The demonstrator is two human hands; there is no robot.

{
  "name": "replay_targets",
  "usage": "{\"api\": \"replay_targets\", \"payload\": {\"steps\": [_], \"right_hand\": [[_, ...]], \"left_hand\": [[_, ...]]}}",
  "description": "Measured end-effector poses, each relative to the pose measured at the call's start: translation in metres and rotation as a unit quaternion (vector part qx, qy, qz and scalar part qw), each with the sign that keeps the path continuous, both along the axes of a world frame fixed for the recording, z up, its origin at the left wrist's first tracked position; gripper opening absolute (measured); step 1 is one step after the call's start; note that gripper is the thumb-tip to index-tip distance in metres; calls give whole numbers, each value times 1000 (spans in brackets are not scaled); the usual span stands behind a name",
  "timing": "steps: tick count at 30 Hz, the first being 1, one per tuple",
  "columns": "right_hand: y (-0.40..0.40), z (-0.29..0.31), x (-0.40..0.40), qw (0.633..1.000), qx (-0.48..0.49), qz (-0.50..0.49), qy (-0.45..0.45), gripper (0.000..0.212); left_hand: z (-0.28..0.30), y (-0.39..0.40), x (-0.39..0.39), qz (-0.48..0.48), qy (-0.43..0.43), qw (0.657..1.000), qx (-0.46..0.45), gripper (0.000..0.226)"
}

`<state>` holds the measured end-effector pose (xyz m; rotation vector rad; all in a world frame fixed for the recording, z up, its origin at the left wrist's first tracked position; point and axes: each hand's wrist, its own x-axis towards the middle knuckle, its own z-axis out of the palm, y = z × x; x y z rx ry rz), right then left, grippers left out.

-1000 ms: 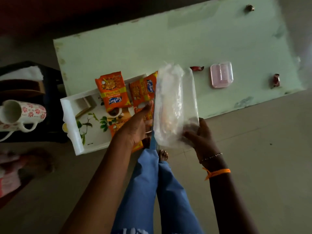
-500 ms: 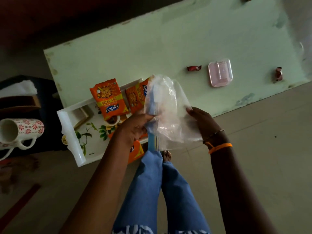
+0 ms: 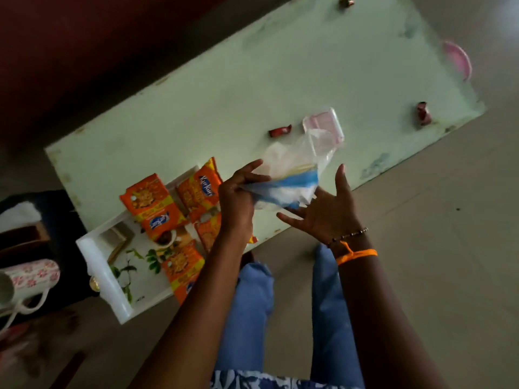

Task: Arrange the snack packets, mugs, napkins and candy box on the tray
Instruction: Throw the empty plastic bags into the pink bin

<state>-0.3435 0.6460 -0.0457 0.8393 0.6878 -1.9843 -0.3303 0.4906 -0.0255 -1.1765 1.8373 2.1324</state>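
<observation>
My left hand [image 3: 238,200] grips one end of a clear plastic napkin packet [image 3: 292,175] with blue print, held above the table's near edge. Beside the packet's other end is my right hand [image 3: 323,214], fingers spread and straight, its palm against the packet. A white tray [image 3: 101,273] with a leaf print lies at the table's left end and holds several orange snack packets [image 3: 151,203]. The pink clear candy box [image 3: 325,123] sits on the table just behind the packet. On a dark stand at far left lies a floral mug [image 3: 31,279].
The pale green table [image 3: 224,94] carries three loose wrapped candies [image 3: 279,131], [image 3: 422,113], [image 3: 346,1], and a pink lid [image 3: 457,60] at its far right edge. White napkins [image 3: 16,216] lie on the dark stand. My legs in blue jeans [image 3: 247,318] are below.
The packet has turned from upright to lying sideways and moved right, toward the candy box. My right hand let go of its lower end and spread open; the left hand kept its grip.
</observation>
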Motion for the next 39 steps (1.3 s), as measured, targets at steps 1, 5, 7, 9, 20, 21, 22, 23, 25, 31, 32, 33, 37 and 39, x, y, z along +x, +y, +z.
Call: {"api": "replay_targets", "payload": {"steps": [1, 5, 7, 9, 20, 21, 22, 23, 25, 31, 32, 33, 37, 39], "right_hand": [[10, 4, -5, 1000, -2, 5, 14, 86], [71, 12, -40, 993, 111, -27, 11, 64], [108, 10, -57, 971, 223, -86, -9, 31], [155, 12, -76, 936, 331, -122, 14, 33], [336, 13, -192, 656, 719, -44, 224, 19], [341, 13, -203, 648, 723, -49, 235, 19], [346, 13, -216, 644, 722, -48, 249, 21], [351, 13, -227, 643, 718, -40, 263, 25], [361, 11, -252, 646, 709, -19, 282, 34], [382, -10, -318, 661, 671, 57, 331, 46], [385, -20, -331, 662, 665, 69, 339, 47], [389, -30, -342, 664, 659, 86, 344, 47], [399, -77, -389, 659, 636, 179, 359, 51], [402, -106, -412, 656, 621, 229, 363, 51]], "left_hand": [[-2, 13, -3, -30, 26, 996, -74, 40], [-8, 79, -36, -231, 97, 933, -257, 33], [-8, 119, -58, -299, 110, 907, -277, 31], [-7, 167, -80, -344, 121, 896, -253, 34], [-16, 347, -187, -367, 92, 905, -194, 40], [-17, 351, -199, -348, 73, 916, -185, 37], [-18, 354, -213, -331, 50, 925, -177, 34], [-20, 356, -226, -322, 27, 931, -172, 31], [-23, 360, -253, -315, -6, 936, -155, 27], [-28, 375, -325, -280, -53, 952, -108, 26], [-32, 380, -338, -275, -54, 954, -102, 25], [-38, 386, -350, -274, -56, 955, -101, 23], [-67, 411, -395, -282, -63, 951, -109, 21], [-87, 424, -415, -277, -59, 953, -111, 20]]}}
